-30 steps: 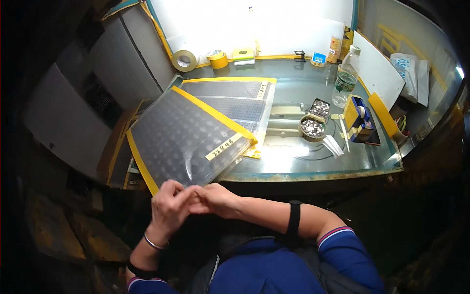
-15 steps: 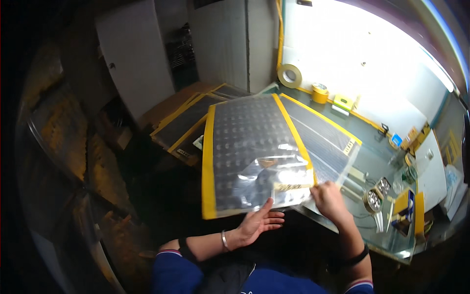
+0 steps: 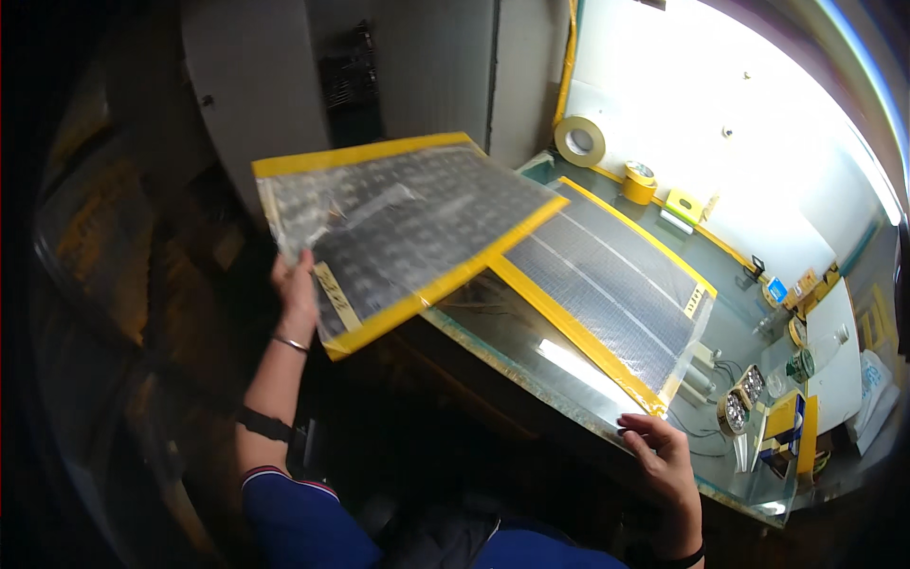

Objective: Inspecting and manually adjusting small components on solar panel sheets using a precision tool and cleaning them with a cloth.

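My left hand grips the short edge of a dark patterned sheet. The sheet has yellow tape along its long sides, a clear plastic film and a small written label near my hand. It is held up at the left, tilted, its far corner over another sheet. That second dark sheet, finely gridded with pale lines and yellow borders, lies on the glass-topped table. By its near corner my right hand hangs with thumb and fingers apart, holding nothing.
Along the back of the table stand a large tape roll, a yellow tape roll and a yellow-green box. At the right are round tins, a glass jar and a blue-and-yellow box. A bright panel rises behind.
The patterned sheet has swung left and turned, now in my left hand alone. My right hand has let go of its corner and moved lower. More of the second sheet shows.
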The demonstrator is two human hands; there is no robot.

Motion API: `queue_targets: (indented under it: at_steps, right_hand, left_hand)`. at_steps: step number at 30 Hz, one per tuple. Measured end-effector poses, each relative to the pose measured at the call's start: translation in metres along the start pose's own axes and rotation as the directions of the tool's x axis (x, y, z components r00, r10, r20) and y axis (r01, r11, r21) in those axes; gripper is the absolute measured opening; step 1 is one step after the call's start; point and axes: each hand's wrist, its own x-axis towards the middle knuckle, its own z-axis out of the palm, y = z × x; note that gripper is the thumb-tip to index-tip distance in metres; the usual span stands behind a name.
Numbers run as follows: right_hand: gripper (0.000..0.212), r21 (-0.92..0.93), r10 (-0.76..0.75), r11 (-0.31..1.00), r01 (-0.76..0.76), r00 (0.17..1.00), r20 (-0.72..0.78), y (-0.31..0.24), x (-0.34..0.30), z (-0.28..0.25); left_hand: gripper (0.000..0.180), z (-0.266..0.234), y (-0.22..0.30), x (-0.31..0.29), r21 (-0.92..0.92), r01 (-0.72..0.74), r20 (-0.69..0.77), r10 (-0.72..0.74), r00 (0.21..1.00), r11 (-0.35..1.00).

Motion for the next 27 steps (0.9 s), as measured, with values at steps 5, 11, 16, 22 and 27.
queue_targets:
  at_steps: [5,11,16,22,27]
  right_hand:
    - [0.029,-0.388,-0.222,0.918,0.085,0.92,-0.324,0.012,0.0,-0.022]
    - [0.042,-0.695,-0.342,0.705,0.141,0.926,-0.158,0.001,0.013,-0.034]
    - [0.024,-0.779,-0.374,0.59,0.214,0.927,-0.029,0.025,0.021,-0.036]
    - [0.006,-0.901,-0.518,0.369,0.23,0.856,0.007,0.036,0.025,-0.026]
    - [0.017,-0.759,-0.573,0.523,0.388,0.819,0.025,0.034,0.01,-0.004]
  left_hand:
    - [0.025,0.018,-0.039,0.096,-0.067,0.025,-0.085,-0.03,0.996,0.997]
    - [0.054,-0.056,-0.152,0.176,0.269,0.017,0.06,-0.034,0.998,0.963]
    - [0.049,-0.078,-0.214,0.142,0.73,0.005,-0.13,0.131,0.983,0.683]
    - [0.025,0.108,-0.031,-0.081,0.085,-0.448,0.453,0.366,0.813,0.89]
    - [0.023,0.191,0.047,-0.24,-0.223,-0.598,0.935,0.342,0.091,0.77]
